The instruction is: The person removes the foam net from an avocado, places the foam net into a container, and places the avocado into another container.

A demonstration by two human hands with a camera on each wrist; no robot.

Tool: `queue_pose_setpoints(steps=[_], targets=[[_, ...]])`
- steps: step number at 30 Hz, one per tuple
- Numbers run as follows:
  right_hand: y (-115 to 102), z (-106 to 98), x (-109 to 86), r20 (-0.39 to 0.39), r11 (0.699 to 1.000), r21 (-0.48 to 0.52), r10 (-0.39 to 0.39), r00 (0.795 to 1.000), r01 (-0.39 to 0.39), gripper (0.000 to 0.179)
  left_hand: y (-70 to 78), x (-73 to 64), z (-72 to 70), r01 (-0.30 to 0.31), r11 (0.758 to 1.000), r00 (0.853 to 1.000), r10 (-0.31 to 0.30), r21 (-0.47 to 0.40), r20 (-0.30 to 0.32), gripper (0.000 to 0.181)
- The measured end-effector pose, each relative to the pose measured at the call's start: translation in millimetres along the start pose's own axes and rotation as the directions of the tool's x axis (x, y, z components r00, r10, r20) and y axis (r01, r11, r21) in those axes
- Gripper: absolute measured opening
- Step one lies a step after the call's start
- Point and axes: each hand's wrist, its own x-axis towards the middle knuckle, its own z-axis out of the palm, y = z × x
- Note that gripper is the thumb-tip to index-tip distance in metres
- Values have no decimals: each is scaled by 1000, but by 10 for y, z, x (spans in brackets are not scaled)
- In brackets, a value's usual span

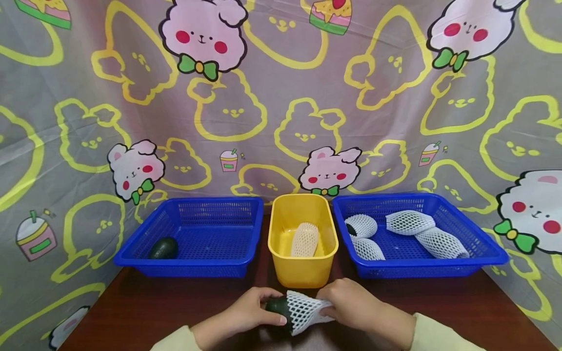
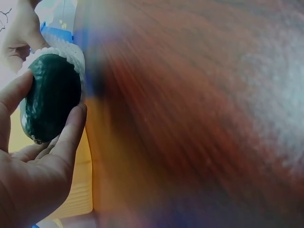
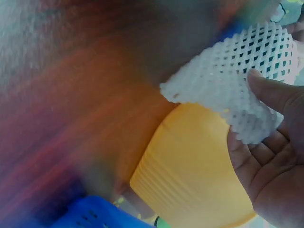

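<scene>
- Head cam: my left hand (image 1: 251, 311) grips a green fruit (image 1: 275, 306), near edge of the table (image 1: 110, 314); right hand (image 1: 354, 304) pinches the foam net (image 1: 303, 313) half over it
- Left wrist: yep, fruit's bare end sticking out
- Right wrist: net's loose end, pinched

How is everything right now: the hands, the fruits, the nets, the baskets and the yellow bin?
Left hand: gripping the held fruit
Right hand: pinching the held net
Held fruit: partly covered by net
Held net: partway over the fruit
Left blue basket: one bare fruit inside
Yellow bin: one net inside
Right blue basket: four nets inside, contents unclear
</scene>
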Motion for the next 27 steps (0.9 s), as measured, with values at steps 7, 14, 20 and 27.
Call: queue_pose_setpoints(steps=[7, 14, 20, 27], targets=[[78, -163, -61, 4, 997, -28, 68, 998, -68, 12, 18, -28, -77, -1, 998, 1000, 1, -70, -5, 45], [91, -374, -132, 8, 984, 42, 172, 985, -172, 12, 41, -95, -191, 4, 995, 1000, -7, -96, -25, 49], [33, -623, -158, 60, 948, 196, 242, 968, -250, 9, 52, -150, -278, -10, 994, 999, 6, -109, -38, 51], [8, -798, -111, 69, 913, 304, 264, 962, -272, 10, 76, -213, -352, -15, 990, 999, 9, -142, -47, 51]])
